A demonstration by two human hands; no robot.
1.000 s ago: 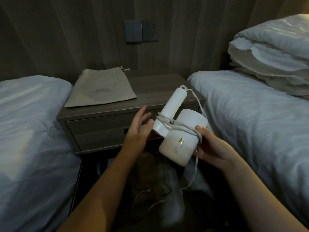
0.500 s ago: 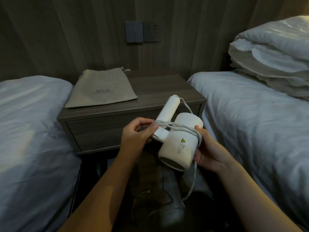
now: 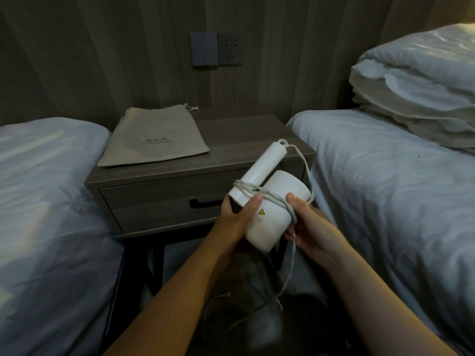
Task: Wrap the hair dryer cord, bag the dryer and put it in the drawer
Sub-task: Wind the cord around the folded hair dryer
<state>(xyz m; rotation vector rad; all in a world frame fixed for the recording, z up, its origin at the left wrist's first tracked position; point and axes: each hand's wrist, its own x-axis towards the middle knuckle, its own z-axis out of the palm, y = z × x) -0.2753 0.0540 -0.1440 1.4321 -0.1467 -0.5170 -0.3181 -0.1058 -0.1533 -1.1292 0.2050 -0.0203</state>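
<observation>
Both hands grip a white hair dryer [image 3: 270, 217] in front of a closed drawer [image 3: 164, 201]: the left hand [image 3: 237, 217] clasps its body, the right hand [image 3: 307, 227] pins the cord [image 3: 272, 199] looped around it. A drawstring bag [image 3: 154, 140] lies flat on the tabletop [image 3: 244, 134].

left hand [image 3: 237, 217] gripping, right hand [image 3: 307, 227] gripping, forearms extended

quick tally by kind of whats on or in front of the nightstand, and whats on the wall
hair dryer: 1
cord: 1
drawstring bag: 1
drawer: 1
wall switch plate: 1
wall socket: 1
hands: 2, left and right
total: 8
</observation>
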